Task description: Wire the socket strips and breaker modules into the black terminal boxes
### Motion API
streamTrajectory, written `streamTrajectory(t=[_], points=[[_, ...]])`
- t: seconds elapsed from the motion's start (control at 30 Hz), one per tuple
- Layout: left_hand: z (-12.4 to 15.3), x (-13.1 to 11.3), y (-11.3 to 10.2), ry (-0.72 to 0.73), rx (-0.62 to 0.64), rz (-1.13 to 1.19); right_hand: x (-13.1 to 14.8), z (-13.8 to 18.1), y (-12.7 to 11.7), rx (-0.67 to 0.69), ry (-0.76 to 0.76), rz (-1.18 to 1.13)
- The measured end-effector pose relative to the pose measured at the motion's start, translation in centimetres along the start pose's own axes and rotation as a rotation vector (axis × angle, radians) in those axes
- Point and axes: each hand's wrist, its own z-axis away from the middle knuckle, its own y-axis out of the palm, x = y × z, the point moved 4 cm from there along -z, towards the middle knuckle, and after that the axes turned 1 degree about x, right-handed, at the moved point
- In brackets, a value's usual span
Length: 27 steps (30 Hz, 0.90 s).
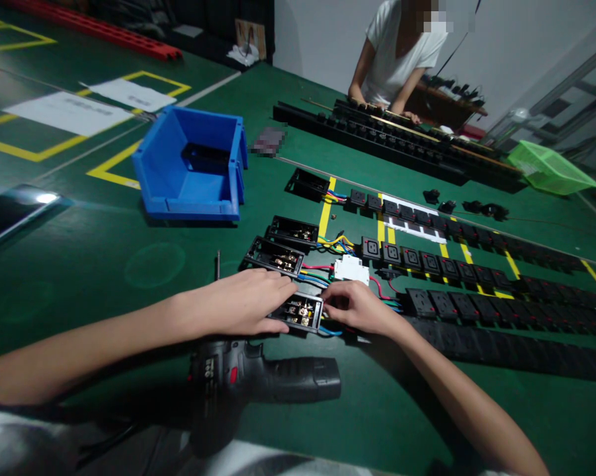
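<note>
My left hand [258, 301] lies over the left part of a black terminal housing [319, 317], thumb along its near side and fingers over its far side, gripping it. Brass screw terminals [303, 313] show inside. At the housing's right end, my right hand [354, 307] has its fingers curled in a pinch beside the wires; what sits between the fingertips is hidden. A blue wire [331, 332] leaves the housing below them. Just beyond lie two similar housings, one [276, 255] near my left fingers and another [295, 230] farther back. A white breaker block [351, 270] sits behind my right hand.
A black cordless drill [288, 379] lies near me, its bit pointing away. Rows of black socket modules [441, 264] run right. There is a blue bin [191, 208] holding a black part at left, and a green basket [550, 165]. A person [401, 59] works across the table.
</note>
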Motion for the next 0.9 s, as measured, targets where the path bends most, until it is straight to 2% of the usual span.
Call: streamTrajectory(t=[0.9], points=[[-0.23,-0.06,0.07,0.070,-0.037,-0.012,0.18,-0.07,-0.07,-0.029,0.012,0.030]])
